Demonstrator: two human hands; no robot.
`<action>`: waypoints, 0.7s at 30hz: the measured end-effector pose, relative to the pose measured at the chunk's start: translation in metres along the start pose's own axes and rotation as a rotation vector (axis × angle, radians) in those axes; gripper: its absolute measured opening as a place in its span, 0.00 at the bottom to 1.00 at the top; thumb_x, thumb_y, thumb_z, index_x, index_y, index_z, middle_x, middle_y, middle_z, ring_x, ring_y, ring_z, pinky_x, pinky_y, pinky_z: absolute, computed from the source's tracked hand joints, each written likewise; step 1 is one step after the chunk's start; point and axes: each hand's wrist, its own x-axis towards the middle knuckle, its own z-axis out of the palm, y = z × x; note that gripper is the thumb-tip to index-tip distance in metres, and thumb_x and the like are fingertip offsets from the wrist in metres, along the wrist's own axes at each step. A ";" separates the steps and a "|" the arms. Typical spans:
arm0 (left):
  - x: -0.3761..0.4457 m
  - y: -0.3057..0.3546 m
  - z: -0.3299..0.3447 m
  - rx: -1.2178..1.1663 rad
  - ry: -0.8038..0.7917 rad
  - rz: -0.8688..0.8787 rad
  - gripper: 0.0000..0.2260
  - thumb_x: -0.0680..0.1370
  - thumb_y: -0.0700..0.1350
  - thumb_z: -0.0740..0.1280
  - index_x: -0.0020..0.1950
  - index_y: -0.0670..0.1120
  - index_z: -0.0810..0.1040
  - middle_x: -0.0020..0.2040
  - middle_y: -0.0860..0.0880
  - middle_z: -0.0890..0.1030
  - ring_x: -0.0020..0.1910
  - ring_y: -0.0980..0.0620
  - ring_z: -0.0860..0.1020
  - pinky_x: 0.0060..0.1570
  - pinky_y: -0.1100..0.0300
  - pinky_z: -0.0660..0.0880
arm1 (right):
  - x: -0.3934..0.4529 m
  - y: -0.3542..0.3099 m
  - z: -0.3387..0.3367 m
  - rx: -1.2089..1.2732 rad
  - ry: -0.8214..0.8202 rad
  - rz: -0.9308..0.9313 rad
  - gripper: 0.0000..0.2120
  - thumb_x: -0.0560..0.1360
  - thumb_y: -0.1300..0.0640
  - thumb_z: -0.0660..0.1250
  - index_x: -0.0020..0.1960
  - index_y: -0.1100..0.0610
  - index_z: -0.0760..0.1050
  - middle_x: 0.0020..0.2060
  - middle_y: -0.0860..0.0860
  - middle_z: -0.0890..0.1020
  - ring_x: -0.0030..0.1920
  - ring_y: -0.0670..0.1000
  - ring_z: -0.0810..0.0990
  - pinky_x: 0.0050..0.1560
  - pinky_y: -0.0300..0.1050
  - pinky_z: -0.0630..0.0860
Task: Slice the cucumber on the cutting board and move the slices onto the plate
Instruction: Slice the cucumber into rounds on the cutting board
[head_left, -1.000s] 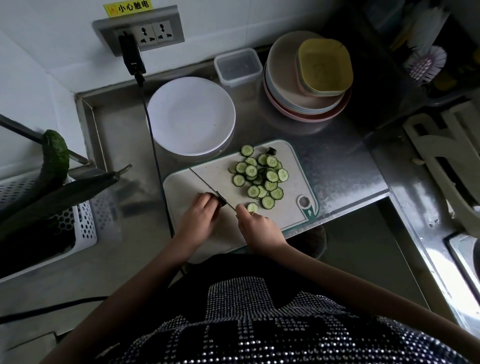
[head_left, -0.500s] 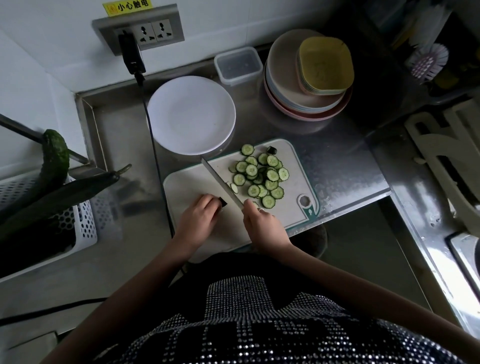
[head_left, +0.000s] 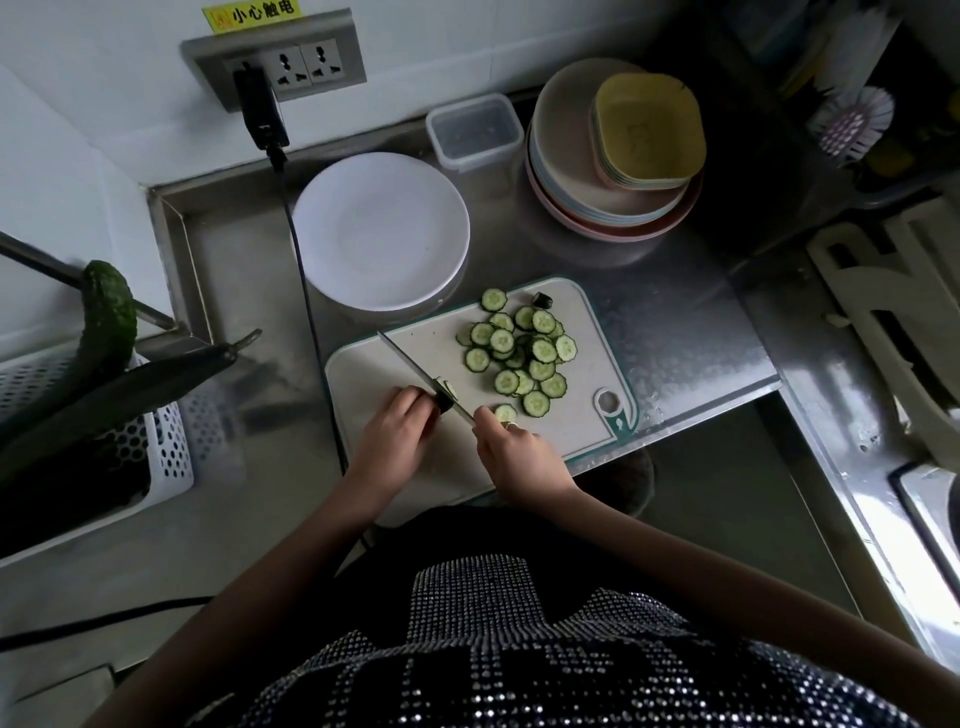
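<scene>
A steel counter (head_left: 675, 332) fills most of the view, with a white perforated basket (head_left: 171, 457) at its left edge holding whole cucumbers (head_left: 106, 322). At the back stands a stack of pastel plates (head_left: 602, 208) topped by a yellow square dish (head_left: 647, 127), a clear lidded container (head_left: 475, 130) beside it, and in front of the wall socket a white plate (head_left: 382, 231) with nothing on it.

Just below that plate lies the cutting board (head_left: 582, 332), its near edge reaching the counter's front. A loose heap of cucumber slices (head_left: 519, 353) covers the board's middle and right, a dark end piece (head_left: 543, 300) lying apart at the far edge.

The right hand (head_left: 517, 452) is curled round the handle of the knife (head_left: 415, 366), whose blade runs diagonally up and left across the board. The left hand (head_left: 392, 434) sits just left of the blade, fingers bent down onto the last cucumber stub (head_left: 444, 400); the stub is mostly hidden, so the grip looks like a pinch but I cannot be sure. The blade is against the stub's cut face, where a fresh slice (head_left: 451, 388) leans. One slice (head_left: 505, 413) lies right beside the right-hand knuckles.
</scene>
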 end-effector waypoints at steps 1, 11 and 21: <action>0.000 -0.001 0.000 0.004 -0.004 -0.012 0.13 0.71 0.43 0.60 0.48 0.37 0.77 0.45 0.40 0.77 0.47 0.46 0.69 0.38 0.52 0.78 | 0.000 0.000 0.000 -0.002 -0.001 -0.002 0.09 0.80 0.55 0.53 0.56 0.59 0.65 0.41 0.62 0.79 0.40 0.67 0.78 0.34 0.50 0.66; -0.001 -0.004 0.006 -0.022 -0.023 -0.017 0.14 0.65 0.35 0.72 0.49 0.41 0.75 0.46 0.43 0.76 0.47 0.47 0.70 0.38 0.53 0.78 | 0.004 0.004 0.002 0.005 -0.107 0.050 0.06 0.78 0.59 0.55 0.48 0.52 0.58 0.41 0.61 0.79 0.41 0.65 0.78 0.35 0.49 0.66; 0.001 -0.004 0.004 -0.041 -0.025 -0.016 0.10 0.71 0.43 0.59 0.46 0.41 0.76 0.44 0.43 0.76 0.44 0.48 0.70 0.37 0.53 0.78 | 0.003 0.008 0.004 0.027 -0.105 0.059 0.04 0.78 0.59 0.55 0.49 0.53 0.60 0.42 0.60 0.79 0.41 0.65 0.78 0.36 0.49 0.67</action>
